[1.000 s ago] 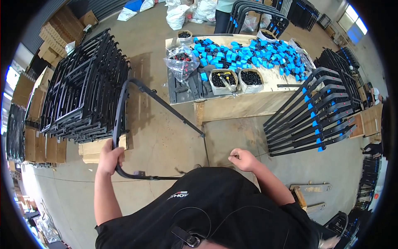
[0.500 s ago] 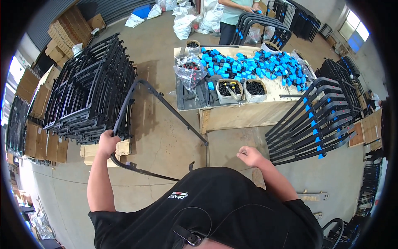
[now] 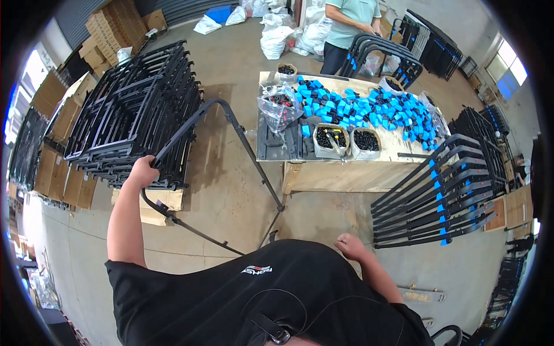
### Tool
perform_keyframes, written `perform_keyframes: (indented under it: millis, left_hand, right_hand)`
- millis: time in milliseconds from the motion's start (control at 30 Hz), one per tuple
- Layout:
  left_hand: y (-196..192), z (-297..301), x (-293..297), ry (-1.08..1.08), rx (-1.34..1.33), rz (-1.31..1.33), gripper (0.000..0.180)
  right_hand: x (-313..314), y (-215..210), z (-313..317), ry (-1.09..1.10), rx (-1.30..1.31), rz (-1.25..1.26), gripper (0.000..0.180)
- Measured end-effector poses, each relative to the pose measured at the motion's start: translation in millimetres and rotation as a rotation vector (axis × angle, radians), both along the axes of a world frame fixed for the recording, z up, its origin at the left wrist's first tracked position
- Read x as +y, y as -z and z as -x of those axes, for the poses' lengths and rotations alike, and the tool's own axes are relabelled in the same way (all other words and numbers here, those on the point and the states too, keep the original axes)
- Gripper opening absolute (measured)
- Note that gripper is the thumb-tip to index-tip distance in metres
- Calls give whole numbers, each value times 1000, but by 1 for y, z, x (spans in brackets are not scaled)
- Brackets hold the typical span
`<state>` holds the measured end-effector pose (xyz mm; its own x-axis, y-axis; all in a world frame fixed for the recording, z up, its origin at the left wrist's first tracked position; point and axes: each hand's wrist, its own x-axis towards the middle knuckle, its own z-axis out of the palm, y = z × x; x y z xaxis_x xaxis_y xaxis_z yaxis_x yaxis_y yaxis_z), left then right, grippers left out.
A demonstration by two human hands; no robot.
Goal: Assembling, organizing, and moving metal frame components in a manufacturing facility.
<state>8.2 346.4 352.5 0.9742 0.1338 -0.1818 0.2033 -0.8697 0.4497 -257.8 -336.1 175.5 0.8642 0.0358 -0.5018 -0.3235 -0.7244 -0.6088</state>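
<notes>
My left hand [image 3: 144, 172] is wrapped round the side of a black bent-tube metal frame [image 3: 239, 130]. This large frame stands tilted in front of me, its bent top reaching toward the table, its lower part passing behind my black shirt. Small dark fittings sit along its tubes. My right hand [image 3: 351, 247] is apart from the frame, low before my right side, with its fingers curled closed; whether anything small is inside them cannot be seen. To its right, several similar bent-tube frames [image 3: 404, 202] with blue clips lean in a row.
A wooden table [image 3: 340, 176] carries a heap of blue-and-black plastic clips [image 3: 369, 109], bags of small black parts [image 3: 365, 141] and a clear plastic bag [image 3: 281, 112]. Black frames are stacked [image 3: 130, 109] at left. Beyond the table a person [image 3: 353, 26] stands by more bent frames [image 3: 385, 52].
My view has shifted a little leftward. My left hand has moved left and away from me, bringing the tube frame along. My right hand has dropped slightly, its fingers more curled.
</notes>
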Motion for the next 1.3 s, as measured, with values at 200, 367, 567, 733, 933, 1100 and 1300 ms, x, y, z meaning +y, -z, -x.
perform_keyframes:
  millis: [200, 367, 567, 733, 933, 1100, 1300]
  left_hand:
    - [24, 41, 15, -208, -10, -376, 32]
    - [10, 94, -31, -302, -7, -362, 27]
    - [-12, 182, -104, -253, -166, -409, 30]
    - [-22, 233, -154, -167, -235, -340, 27]
    - [-43, 264, -210, 19, -285, -287, 26]
    - [-56, 240, -210, 69, -342, -47, 25]
    - [-14, 206, -246, -64, -429, 168, 24]
  right_hand:
    - [-2, 24, 11, 77, 71, -42, 42]
    - [2, 34, 0, -47, 41, 16, 39]
    - [33, 7, -39, 97, 23, -315, 22]
    - [66, -24, -92, 248, -449, -607, 68]
    - [121, -160, -180, -392, -894, -267, 53]
    - [66, -143, -178, -504, -775, -245, 25]
    - [-51, -105, -164, -69, -768, -401, 21]
